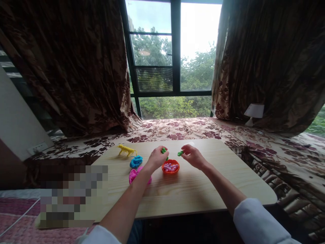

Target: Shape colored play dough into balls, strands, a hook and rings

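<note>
Between the fingertips of my left hand [155, 159] is a lump of green modelling clay [164, 149], with a bit of it hanging below. My right hand [193, 155] pinches another small green clay piece [180, 153]. The two pieces are apart, held above the far rim of an orange bowl [171, 172]. Several pale purple balls [169, 167] lie in that bowl. Left of it, a pink clay shape [132, 175] is partly hidden behind my left forearm. A blue clay shape [136, 161] sits just beyond the pink one.
A yellow four-legged animal figure [126, 149] stands near the back left of the light wooden table [203, 189]. A blurred-out patch [73, 196] covers the table's left corner. Beyond are a flowered window seat [175, 128], curtains, and a small white lamp [254, 111] at right.
</note>
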A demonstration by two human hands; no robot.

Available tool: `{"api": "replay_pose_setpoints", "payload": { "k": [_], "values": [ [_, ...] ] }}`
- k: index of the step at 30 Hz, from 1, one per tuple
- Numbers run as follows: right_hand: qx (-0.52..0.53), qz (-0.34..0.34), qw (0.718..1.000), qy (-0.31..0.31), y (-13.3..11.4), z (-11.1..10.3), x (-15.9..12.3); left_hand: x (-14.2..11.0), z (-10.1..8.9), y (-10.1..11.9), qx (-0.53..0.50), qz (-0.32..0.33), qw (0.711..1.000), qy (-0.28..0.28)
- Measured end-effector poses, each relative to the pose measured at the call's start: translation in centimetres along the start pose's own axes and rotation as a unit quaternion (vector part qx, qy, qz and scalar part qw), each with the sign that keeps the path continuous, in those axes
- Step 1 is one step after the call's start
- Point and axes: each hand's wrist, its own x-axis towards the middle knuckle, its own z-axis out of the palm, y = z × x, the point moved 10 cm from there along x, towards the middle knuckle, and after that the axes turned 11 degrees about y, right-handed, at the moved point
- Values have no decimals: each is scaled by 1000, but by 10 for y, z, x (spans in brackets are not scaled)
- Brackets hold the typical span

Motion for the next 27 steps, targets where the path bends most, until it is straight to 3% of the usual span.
{"api": "replay_pose_setpoints", "payload": {
  "k": [4,7,9,11,17,21,24,27],
  "values": [
    [100,-35,994,31,-44,5,4,2,10,11,-61,-30,997,-32],
    [61,-73,993,66,-75,9,9,1,19,22,-110,-37,991,-64],
    [44,-96,992,73,-86,11,13,4,15,23,-115,-36,991,-56],
    [48,-107,991,65,-84,10,16,12,6,18,-84,-37,995,-29],
    [16,-52,998,17,-38,8,5,35,-17,-9,111,-37,991,61],
    [-13,-141,988,-59,-60,27,-21,38,-8,-19,237,-18,969,66],
    [-68,-199,971,-114,-78,48,-41,35,1,-29,292,-15,956,30],
    [-142,-213,958,-132,-80,60,-50,32,6,-37,312,-10,950,-7]
  ]
}}
